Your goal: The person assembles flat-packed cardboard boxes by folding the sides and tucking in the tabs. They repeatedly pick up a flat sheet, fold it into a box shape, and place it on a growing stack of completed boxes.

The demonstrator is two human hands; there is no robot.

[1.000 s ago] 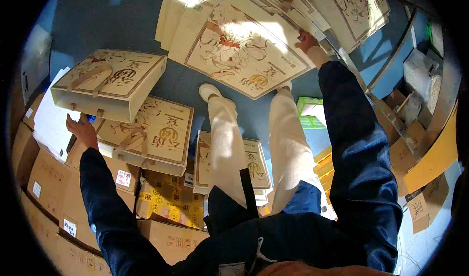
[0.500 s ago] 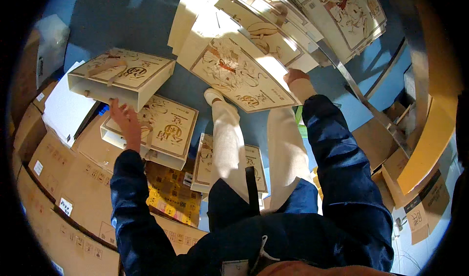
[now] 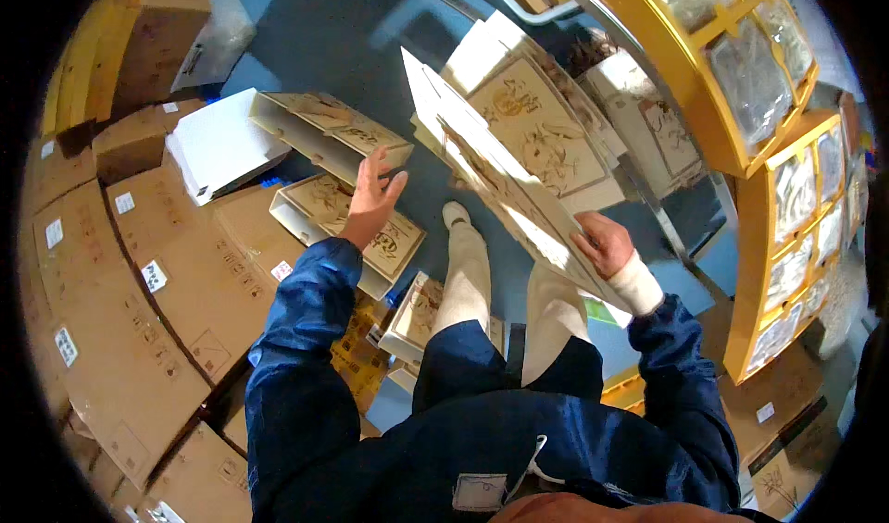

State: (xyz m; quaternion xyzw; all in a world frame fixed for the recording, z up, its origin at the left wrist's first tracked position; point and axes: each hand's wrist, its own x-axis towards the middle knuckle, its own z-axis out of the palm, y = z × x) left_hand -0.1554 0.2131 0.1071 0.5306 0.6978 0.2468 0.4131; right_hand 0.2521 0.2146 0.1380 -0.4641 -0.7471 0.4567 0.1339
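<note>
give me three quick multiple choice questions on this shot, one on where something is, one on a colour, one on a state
1. Where is the flat printed carton that the right hand holds?
A. lifted in front of the person, tilted
B. lying on the brown boxes at the left
C. inside the yellow shelf

2. What colour is the floor?
A. red
B. blue
C. white

3. How is the left hand?
A. closed in a fist around a box
B. out of view
C. open with fingers spread, over the printed boxes

Answers:
1. A, the right hand grips its lower edge and it slants up above the legs.
2. B, bare blue floor shows between the boxes.
3. C, the fingers are spread above the printed box and grasp nothing.
</note>
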